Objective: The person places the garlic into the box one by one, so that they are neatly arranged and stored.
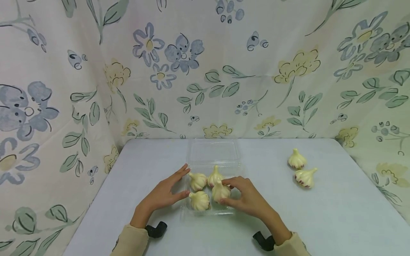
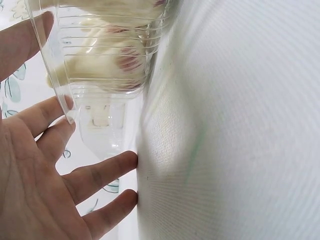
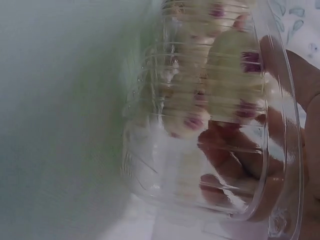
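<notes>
White floral fabric (image 1: 217,110) hangs behind as my right hand (image 1: 246,197) pinches a cream, bulbous garlic head (image 1: 221,193) inside a clear, rectangular plastic box (image 1: 221,212); my left hand (image 1: 161,193), fingers spread, touches its rim.

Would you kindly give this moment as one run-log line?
Left hand: touches clear container; right hand: pinches garlic bulb; in container: three other bulbs visible; table: two bulbs

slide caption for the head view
Right hand holds a garlic bulb in an open clear container, left hand alongside.
</notes>
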The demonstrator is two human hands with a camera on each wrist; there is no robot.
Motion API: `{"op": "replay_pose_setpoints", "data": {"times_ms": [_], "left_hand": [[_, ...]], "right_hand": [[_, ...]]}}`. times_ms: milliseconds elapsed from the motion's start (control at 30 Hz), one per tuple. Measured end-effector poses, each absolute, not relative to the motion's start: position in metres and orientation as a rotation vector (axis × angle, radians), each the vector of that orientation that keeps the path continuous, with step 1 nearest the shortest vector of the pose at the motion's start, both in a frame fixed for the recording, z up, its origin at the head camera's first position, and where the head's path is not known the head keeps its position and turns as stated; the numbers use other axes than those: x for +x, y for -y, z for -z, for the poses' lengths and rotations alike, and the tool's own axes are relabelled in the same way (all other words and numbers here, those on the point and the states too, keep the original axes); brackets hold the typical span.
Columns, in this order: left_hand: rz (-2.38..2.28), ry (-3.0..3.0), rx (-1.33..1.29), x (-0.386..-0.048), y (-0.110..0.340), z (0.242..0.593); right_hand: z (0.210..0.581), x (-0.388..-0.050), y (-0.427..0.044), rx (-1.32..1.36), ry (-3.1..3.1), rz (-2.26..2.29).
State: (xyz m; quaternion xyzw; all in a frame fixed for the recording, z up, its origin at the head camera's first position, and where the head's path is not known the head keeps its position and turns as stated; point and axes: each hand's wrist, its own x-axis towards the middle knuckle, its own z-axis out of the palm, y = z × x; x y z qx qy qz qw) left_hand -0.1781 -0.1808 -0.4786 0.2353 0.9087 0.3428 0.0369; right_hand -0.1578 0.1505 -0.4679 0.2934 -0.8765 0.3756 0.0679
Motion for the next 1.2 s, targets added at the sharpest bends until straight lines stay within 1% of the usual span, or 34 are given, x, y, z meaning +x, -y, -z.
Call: {"op": "replay_pose_setpoints", "data": {"times_ms": [600, 933, 1200], "left_hand": [[-1.048, -2.787, 0.724, -0.1784, 0.1803, 0.4778], [-1.046, -2.792, 0.730, -0.1782, 0.1807, 0.4786], [-1.037, -2.799, 0.728, -0.1780, 0.1805, 0.4780]], "right_hand": [[0.4687, -0.1563, -0.1466, 0.879, 2.691, -1.063], [0.4709, -0.1553, -0.1424, 0.862, 2.715, -0.881], [0.4710, -0.1564, -0.1415, 0.885, 2.716, -0.823]]}}
